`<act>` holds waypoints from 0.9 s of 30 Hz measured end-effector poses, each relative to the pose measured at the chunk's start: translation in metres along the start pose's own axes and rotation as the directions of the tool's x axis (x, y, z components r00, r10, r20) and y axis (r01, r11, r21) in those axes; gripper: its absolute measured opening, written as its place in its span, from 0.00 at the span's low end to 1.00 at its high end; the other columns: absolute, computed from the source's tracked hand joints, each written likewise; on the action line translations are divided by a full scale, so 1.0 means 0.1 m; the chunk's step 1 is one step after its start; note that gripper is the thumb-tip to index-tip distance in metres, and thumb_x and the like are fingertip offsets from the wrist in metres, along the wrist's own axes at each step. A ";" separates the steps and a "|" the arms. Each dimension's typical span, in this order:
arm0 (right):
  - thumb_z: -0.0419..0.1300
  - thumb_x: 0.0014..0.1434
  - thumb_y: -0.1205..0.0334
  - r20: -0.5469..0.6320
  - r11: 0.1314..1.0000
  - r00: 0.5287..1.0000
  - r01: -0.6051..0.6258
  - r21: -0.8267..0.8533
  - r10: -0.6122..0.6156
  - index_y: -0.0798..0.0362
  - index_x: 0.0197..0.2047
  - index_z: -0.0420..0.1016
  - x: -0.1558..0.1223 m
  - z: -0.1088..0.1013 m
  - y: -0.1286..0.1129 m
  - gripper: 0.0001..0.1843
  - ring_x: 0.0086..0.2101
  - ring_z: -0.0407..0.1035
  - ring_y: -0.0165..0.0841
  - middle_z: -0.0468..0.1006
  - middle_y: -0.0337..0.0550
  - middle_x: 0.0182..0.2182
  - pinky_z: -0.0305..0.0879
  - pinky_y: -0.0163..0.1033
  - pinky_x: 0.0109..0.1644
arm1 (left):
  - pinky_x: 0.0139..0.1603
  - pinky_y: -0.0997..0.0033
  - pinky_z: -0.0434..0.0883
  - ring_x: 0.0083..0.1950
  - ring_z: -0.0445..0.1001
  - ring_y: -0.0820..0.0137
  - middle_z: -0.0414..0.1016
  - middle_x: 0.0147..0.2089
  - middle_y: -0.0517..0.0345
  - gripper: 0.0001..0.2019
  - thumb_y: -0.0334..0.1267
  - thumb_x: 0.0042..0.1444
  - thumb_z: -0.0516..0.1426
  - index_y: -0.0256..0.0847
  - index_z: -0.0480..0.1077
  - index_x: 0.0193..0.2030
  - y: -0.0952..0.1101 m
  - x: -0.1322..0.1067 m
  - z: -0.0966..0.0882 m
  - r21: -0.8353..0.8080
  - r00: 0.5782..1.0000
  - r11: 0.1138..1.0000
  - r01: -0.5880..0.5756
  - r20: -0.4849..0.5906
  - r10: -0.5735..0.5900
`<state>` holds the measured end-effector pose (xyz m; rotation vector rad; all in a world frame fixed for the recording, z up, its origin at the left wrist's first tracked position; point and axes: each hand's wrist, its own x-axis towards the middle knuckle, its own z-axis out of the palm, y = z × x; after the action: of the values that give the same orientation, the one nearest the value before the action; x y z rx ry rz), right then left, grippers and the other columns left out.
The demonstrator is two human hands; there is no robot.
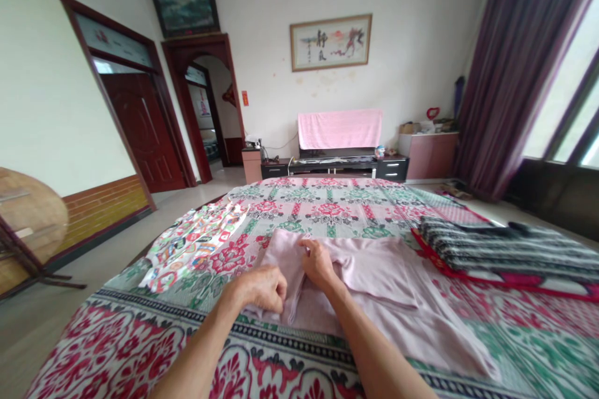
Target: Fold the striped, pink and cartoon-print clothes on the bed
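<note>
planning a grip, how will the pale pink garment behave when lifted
The pale pink garment would probably hang limp, since it lies in soft folds. Its overlapping layers may fall open if only one edge is lifted.

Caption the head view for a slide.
Left hand and right hand on a partly folded pale-pink garment lying on a floral bedspread.

— What is the pale pink garment (374,274) made of?
— Soft-looking cloth, matt and smooth.
— And the patterned cover (154,336) beneath it?
— Woven cloth, also matt, its face slightly rough. The striped blanket (505,252) looks coarser — fuzzy cloth.
— Does anything shine?
— The dark red door (145,131) does, a little, like varnished wood. The round board (37,212) looks like plainer wood, and the purple curtain (491,87) is cloth.
</note>
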<state>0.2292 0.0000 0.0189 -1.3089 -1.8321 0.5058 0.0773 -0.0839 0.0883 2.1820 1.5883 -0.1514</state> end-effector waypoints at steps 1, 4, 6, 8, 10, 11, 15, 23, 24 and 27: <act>0.50 0.43 0.78 -0.003 1.000 1.000 0.002 -0.018 -0.002 0.56 0.41 0.79 0.00 0.00 0.00 0.24 0.36 0.72 0.36 0.79 0.49 0.37 0.63 0.36 0.44 | 0.20 0.80 0.57 0.22 0.63 0.77 0.74 0.23 0.61 0.13 0.32 0.34 0.54 0.40 0.77 0.27 0.02 0.01 0.01 0.012 1.000 1.000 -0.005 0.000 0.005; 0.51 0.42 0.78 -0.003 0.999 1.000 -0.029 -0.037 0.029 0.56 0.40 0.78 0.01 0.02 0.03 0.24 0.36 0.71 0.36 0.79 0.48 0.35 0.63 0.35 0.43 | 0.20 0.79 0.58 0.22 0.65 0.76 0.75 0.24 0.61 0.13 0.32 0.34 0.54 0.40 0.77 0.28 0.03 0.03 0.03 0.028 1.000 1.000 -0.007 0.000 0.007; 0.51 0.42 0.78 -0.015 0.998 0.999 -0.052 -0.032 0.052 0.55 0.40 0.78 0.01 0.03 0.04 0.23 0.35 0.71 0.36 0.78 0.48 0.35 0.63 0.35 0.43 | 0.20 0.79 0.57 0.23 0.65 0.76 0.75 0.24 0.61 0.13 0.32 0.34 0.54 0.41 0.77 0.28 0.02 0.04 0.04 0.022 1.000 1.000 -0.015 -0.007 0.015; 0.51 0.43 0.77 -0.030 0.998 0.998 -0.061 -0.029 0.061 0.56 0.41 0.78 0.02 0.03 0.04 0.23 0.35 0.71 0.36 0.78 0.48 0.35 0.63 0.35 0.43 | 0.20 0.79 0.57 0.23 0.65 0.76 0.74 0.24 0.61 0.13 0.33 0.35 0.53 0.41 0.77 0.28 0.01 0.04 0.04 0.015 0.999 0.999 -0.028 -0.019 0.029; 0.51 0.43 0.77 -0.036 0.997 0.997 -0.064 -0.034 0.063 0.57 0.41 0.78 0.02 0.02 0.04 0.23 0.35 0.71 0.36 0.78 0.49 0.36 0.63 0.36 0.43 | 0.20 0.79 0.58 0.23 0.66 0.75 0.74 0.24 0.61 0.13 0.34 0.35 0.53 0.41 0.77 0.28 0.02 0.04 0.03 0.010 0.999 0.999 -0.035 -0.022 0.036; 0.51 0.44 0.77 -0.034 0.997 0.997 -0.065 -0.037 0.064 0.57 0.41 0.78 0.01 0.01 0.03 0.23 0.35 0.71 0.36 0.78 0.50 0.36 0.63 0.36 0.43 | 0.20 0.79 0.58 0.23 0.66 0.75 0.74 0.24 0.61 0.13 0.34 0.35 0.53 0.41 0.77 0.28 0.02 0.04 0.03 0.008 0.999 0.999 -0.034 -0.021 0.034; 0.51 0.44 0.78 -0.019 0.995 0.997 -0.077 -0.059 0.076 0.58 0.41 0.78 0.00 -0.01 0.00 0.22 0.37 0.71 0.37 0.78 0.51 0.36 0.63 0.37 0.44 | 0.21 0.80 0.58 0.23 0.66 0.76 0.75 0.25 0.61 0.13 0.34 0.34 0.54 0.41 0.77 0.28 0.02 0.04 0.03 -0.007 0.999 1.000 -0.030 -0.019 0.029; 0.49 0.48 0.79 -0.005 0.985 0.999 -0.036 -0.169 0.036 0.60 0.43 0.75 -0.05 0.00 -0.02 0.22 0.43 0.69 0.39 0.75 0.56 0.42 0.61 0.37 0.49 | 0.21 0.79 0.58 0.23 0.66 0.75 0.73 0.23 0.61 0.13 0.35 0.37 0.54 0.39 0.78 0.29 -0.01 0.04 0.02 -0.091 0.999 0.995 -0.037 0.033 0.040; 0.48 0.49 0.79 -0.011 0.979 1.000 -0.018 -0.205 0.016 0.60 0.44 0.74 -0.06 0.00 -0.03 0.22 0.45 0.68 0.39 0.74 0.57 0.45 0.61 0.38 0.50 | 0.21 0.79 0.58 0.23 0.66 0.75 0.73 0.23 0.61 0.14 0.36 0.38 0.54 0.39 0.78 0.31 -0.03 0.03 0.00 -0.116 0.998 0.992 -0.040 0.045 0.045; 0.49 0.49 0.78 -0.060 0.964 0.995 0.059 -0.260 -0.077 0.59 0.49 0.71 -0.08 -0.01 -0.06 0.24 0.49 0.65 0.39 0.69 0.57 0.51 0.59 0.40 0.53 | 0.24 0.77 0.60 0.27 0.69 0.73 0.74 0.26 0.59 0.15 0.39 0.43 0.53 0.39 0.78 0.33 -0.15 0.00 -0.09 -0.127 0.997 0.992 -0.017 -0.081 0.006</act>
<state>0.2276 -0.0099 0.0205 -1.4099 -1.9240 0.1853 0.0624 -0.0768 0.0921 2.1219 1.5824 0.0411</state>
